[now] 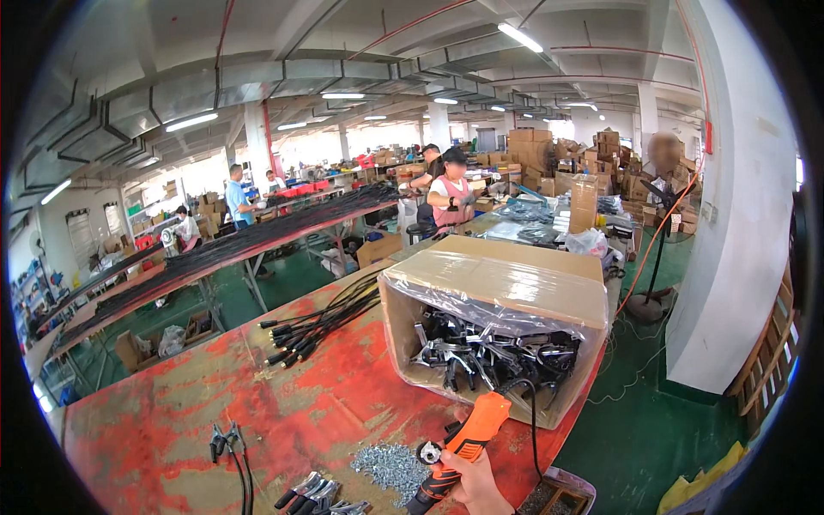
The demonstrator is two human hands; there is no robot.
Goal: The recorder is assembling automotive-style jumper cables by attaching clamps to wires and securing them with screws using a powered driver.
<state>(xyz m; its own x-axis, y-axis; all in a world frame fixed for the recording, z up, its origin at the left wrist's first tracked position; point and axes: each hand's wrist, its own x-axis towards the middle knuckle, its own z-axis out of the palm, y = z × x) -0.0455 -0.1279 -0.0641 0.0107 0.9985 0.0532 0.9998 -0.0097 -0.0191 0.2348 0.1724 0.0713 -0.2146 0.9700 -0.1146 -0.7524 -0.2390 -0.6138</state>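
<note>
My right hand (pixel 477 486) is closed around an orange and black power tool (pixel 475 432) at the lower middle. A black cord runs from the tool's orange end. Just left of it, a pile of small silver metal pieces, perhaps screws (pixel 386 468), lies on the red worn tabletop (pixel 193 403). Several silver and black clamps (pixel 313 493) lie at the table's near edge. Farther left are clamps fixed to black cables (pixel 230 442). Beyond the tool, a cardboard box (pixel 515 270) lies on its side, its open end showing many metal clamps (pixel 498 352). My left hand is out of view.
A bundle of black cables (pixel 322 322) crosses the table's far side. A small tray (pixel 566 498) sits by its right edge. Long racks of black cables (pixel 232 245) stand at left. A co-worker in pink (pixel 451 202) works beyond the box. A white pillar (pixel 730 197) rises at right.
</note>
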